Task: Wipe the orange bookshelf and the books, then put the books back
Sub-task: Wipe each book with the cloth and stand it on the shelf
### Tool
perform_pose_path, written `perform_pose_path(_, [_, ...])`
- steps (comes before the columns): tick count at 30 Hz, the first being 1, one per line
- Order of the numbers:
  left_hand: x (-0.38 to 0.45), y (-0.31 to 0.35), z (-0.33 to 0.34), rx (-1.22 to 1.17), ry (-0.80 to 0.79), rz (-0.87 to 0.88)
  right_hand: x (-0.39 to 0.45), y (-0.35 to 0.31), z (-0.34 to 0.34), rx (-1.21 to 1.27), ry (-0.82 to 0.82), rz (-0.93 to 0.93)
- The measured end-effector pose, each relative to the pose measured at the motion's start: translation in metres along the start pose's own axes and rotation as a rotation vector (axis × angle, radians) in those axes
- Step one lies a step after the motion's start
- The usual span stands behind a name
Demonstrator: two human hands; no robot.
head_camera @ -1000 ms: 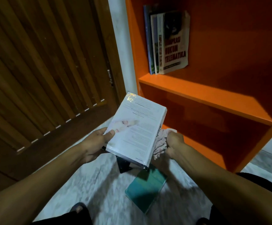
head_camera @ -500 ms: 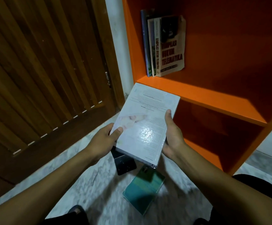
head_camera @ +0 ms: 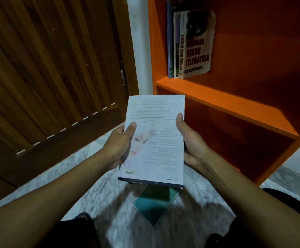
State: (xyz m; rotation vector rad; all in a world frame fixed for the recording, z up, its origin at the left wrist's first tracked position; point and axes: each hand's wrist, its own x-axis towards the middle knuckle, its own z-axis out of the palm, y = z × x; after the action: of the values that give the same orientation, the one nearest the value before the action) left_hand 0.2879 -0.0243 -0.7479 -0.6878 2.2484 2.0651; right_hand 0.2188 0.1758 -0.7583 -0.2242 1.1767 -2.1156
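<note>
Both hands, left hand [head_camera: 122, 142] and right hand [head_camera: 188, 140], grasp white paperback [head_camera: 156, 140] by long edges; shelved books [head_camera: 190, 45] lie up-right on orange bookshelf [head_camera: 226, 104]

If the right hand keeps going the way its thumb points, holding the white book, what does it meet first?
Probably the front edge of the orange shelf board: the right hand points up and away, and the white book already overlaps that edge in view. Depth is unclear.

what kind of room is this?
Likely a room in a home, at floor level: an orange bookshelf with standing books, a slatted wooden door beside it, and a pale marbled floor.
</note>
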Motion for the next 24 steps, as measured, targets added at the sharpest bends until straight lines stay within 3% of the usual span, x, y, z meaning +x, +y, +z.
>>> perform_pose_path(6, [0.003, 0.002, -0.007, -0.073, 0.083, 0.016, 0.003, 0.006, -0.003, 0.335, 0.19, 0.108])
perform_pose_path(11, [0.0, 0.019, -0.026, -0.105, 0.107, 0.101, 0.017, -0.01, -0.002, 0.223, 0.456, -0.072])
perform_pose_path(15, [-0.002, 0.013, -0.036, -0.133, 0.08, 0.081, 0.035, -0.014, 0.0, -0.202, 0.589, -0.5])
perform_pose_path(17, [-0.002, 0.01, -0.034, -0.137, 0.068, 0.074, 0.044, -0.018, 0.004, -0.384, 0.552, -0.678])
perform_pose_path(19, [-0.003, 0.008, -0.027, -0.13, 0.056, 0.078, 0.05, -0.02, 0.004, -0.616, 0.466, -0.759])
perform_pose_path(22, [-0.001, 0.008, -0.017, -0.169, 0.068, 0.079, 0.057, -0.012, 0.0, -1.031, 0.449, -0.717])
perform_pose_path(24, [0.001, 0.01, -0.013, -0.207, 0.086, 0.086, 0.056, -0.004, 0.002, -1.132, 0.429, -0.721])
